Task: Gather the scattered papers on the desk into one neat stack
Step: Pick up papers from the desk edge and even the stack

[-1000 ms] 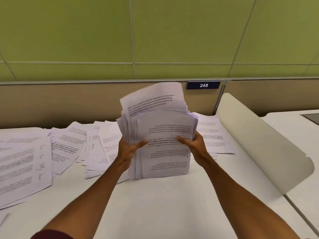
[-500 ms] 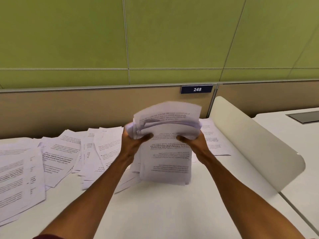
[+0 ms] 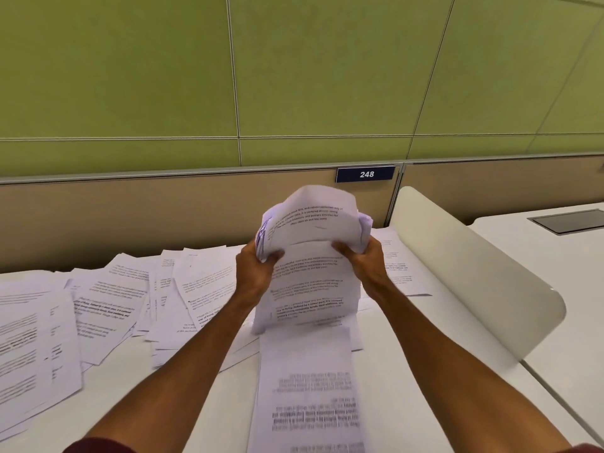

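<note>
Both hands hold a thick bundle of printed papers (image 3: 310, 273) upright above the white desk (image 3: 408, 371). My left hand (image 3: 256, 273) grips its left edge and my right hand (image 3: 362, 259) its right edge. The bundle's top flops forward toward me, bent over. One blurred sheet (image 3: 307, 387) lies or slides below the bundle, toward the near edge. Several loose sheets (image 3: 108, 305) lie spread over the desk's left side, overlapping. More sheets (image 3: 397, 266) lie flat behind my right hand.
A curved cream divider panel (image 3: 474, 273) rises along the desk's right side, with another desk (image 3: 572, 273) beyond it. A beige partition with a "248" label (image 3: 366, 174) and a green wall stand at the back.
The bundle's top has bent forward and curled over. A sheet has slipped out below the bundle toward the near edge. Both hands keep their grip.
</note>
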`<state>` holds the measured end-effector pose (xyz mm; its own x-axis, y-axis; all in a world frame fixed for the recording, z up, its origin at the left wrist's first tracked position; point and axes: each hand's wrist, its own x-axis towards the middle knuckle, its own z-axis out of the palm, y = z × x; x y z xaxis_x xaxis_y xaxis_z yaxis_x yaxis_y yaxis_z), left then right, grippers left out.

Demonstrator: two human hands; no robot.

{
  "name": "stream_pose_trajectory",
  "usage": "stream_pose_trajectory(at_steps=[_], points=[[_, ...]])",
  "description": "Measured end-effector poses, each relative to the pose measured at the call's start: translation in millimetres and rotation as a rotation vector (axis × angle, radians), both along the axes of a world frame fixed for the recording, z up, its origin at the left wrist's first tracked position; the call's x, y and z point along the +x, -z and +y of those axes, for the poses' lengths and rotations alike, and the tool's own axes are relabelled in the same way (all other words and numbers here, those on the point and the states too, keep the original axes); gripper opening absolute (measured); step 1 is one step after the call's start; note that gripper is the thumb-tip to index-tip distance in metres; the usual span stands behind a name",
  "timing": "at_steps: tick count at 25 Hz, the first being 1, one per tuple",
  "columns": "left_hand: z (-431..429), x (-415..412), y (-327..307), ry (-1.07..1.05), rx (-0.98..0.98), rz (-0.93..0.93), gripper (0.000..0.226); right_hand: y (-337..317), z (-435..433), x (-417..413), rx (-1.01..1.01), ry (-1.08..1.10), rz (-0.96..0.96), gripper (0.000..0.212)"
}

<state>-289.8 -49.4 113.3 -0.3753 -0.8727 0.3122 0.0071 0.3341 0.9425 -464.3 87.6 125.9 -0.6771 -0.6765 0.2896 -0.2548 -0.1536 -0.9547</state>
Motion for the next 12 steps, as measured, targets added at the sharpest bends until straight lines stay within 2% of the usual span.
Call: stream_pose_trajectory(at_steps=[4, 6, 9, 12], points=[[0.2, 3.3, 11.5, 0.044, 0.008, -0.069, 0.022, 15.4, 2.9, 2.2, 0.043, 0.063, -0.049, 0.03], [-1.9, 6.6, 13.3, 0.101, 0.109, -0.001, 0.021, 20.1, 7.1, -4.6, 0.082, 0.011, -0.085, 0.03], [-10.4, 11.9, 14.1, 0.168, 0.237, 0.089, 0.021, 31.6, 14.6, -12.8, 0.199, -0.198, -0.055, 0.032], [-16.8, 11.5, 7.0, 0.212, 0.284, 0.164, 0.025, 31.5, 9.5, -16.1, 0.206, -0.198, -0.017, 0.023]])
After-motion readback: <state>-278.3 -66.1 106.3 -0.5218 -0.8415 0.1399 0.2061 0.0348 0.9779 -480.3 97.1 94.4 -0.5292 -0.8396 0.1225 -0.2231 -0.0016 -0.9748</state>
